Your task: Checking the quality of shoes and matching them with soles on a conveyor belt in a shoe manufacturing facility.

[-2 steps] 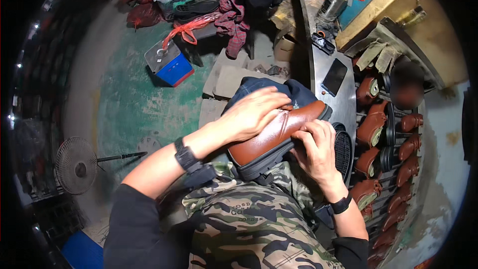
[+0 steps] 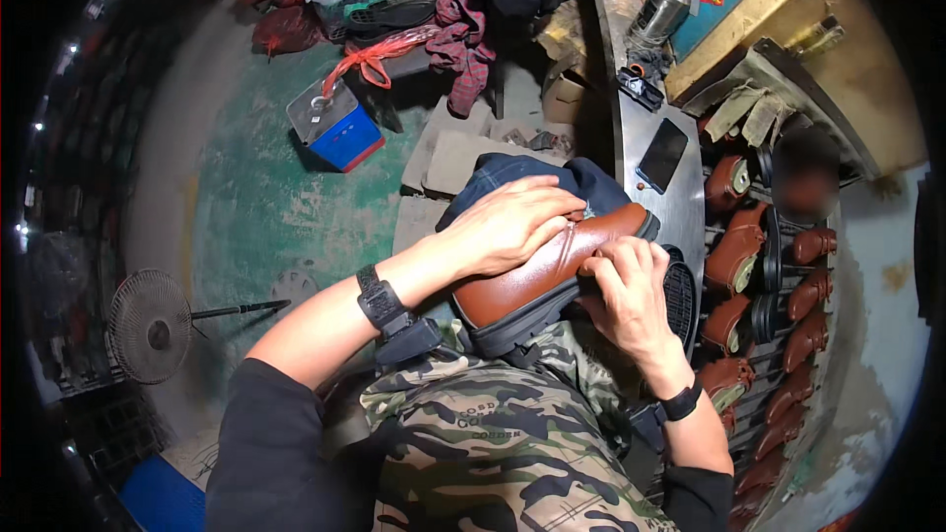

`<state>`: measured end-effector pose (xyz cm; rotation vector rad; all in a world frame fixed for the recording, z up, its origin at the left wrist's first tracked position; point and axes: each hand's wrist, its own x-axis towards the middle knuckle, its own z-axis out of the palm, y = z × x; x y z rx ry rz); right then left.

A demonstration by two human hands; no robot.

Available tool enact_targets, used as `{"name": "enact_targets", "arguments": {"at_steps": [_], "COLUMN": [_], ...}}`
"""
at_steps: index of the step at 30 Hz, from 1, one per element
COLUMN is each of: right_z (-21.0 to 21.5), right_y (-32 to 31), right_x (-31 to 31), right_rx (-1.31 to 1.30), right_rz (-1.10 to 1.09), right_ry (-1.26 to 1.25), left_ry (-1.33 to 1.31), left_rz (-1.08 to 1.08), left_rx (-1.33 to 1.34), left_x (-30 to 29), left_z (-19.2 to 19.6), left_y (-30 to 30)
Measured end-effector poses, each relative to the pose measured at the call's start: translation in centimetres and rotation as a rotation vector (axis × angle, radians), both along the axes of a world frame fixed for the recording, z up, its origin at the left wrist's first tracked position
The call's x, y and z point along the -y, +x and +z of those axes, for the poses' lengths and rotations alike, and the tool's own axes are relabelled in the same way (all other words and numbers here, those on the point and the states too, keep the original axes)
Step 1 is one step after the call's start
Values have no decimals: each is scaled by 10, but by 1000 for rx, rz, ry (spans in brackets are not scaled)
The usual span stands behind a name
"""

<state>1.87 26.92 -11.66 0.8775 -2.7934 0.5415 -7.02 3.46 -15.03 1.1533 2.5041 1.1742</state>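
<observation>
A brown leather shoe with a thick black sole lies across my lap, on dark blue cloth. My left hand rests over the top of its upper, fingers stretched out and nearly flat against the leather. At the right side, my right hand has its fingers curled and pinched at the edge where upper meets sole. Whether something small is also between those fingertips is hidden.
To my right, a metal bench holds a phone and a steel flask. Beyond it, several brown shoes fill a rack. A black sole is beside my right hand. A fan and a blue box stand left.
My left hand and wrist have slid slightly right and down along the shoe. My right hand has shifted very slightly right. The shoe stays almost in place.
</observation>
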Motion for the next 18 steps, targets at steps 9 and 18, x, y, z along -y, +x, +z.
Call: {"name": "enact_targets", "arguments": {"at_steps": [9, 18], "right_z": [-6, -46], "right_y": [-10, 70], "right_x": [-21, -59], "right_rx": [25, 922], "right_rz": [-225, -467], "right_ry": [-219, -1451], "left_ry": [-347, -161], "left_rz": [-31, 83], "left_rx": [-144, 317], "left_x": [-42, -69], "left_z": [31, 49], "left_y": [8, -18]}}
